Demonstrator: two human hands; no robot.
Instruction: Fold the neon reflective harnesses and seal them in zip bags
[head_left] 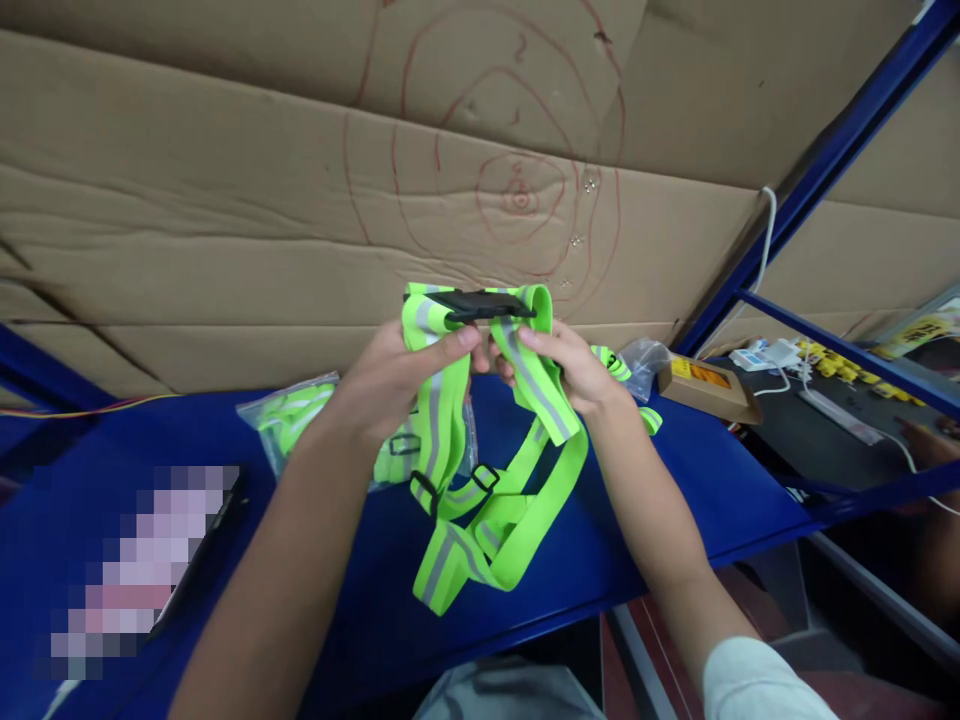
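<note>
left grip (401, 375): closed, thumb and fingers pinching the neon green harness (495, 500) just left of and below its black buckle (480, 304). right grip (574, 372): closed on the same band just right of the buckle, thumb on the grey reflective stripe. The two grips are close together, with the buckle spanning the gap above them.

The harness is held up over the middle of the blue desk (675, 490). Its loops hang down between the forearms, and the lowest fold sits close to the desk's near edge. Can't tell whether it touches the surface.

Around it:
- bagged straps (296, 412) lie on the desk just left, behind the left forearm
- clear bag (645, 360) sits just right of the right grip, with a brown box (709, 388) beyond it at the desk's far-right corner
- dark flat device (214, 540) lies near left, its face blurred out

Edges: a cardboard wall (225, 220) stands along the far edge. A blue frame post (817, 170) slants up past the right corner. The near edge runs diagonally under the forearms.

Open room: bare blue surface right of the hanging loops, out to the right edge. Also a strip between the device and the left forearm.

Beyond the post is a separate dark surface with a white power strip (761, 355) and yellow parts (829, 362).
</note>
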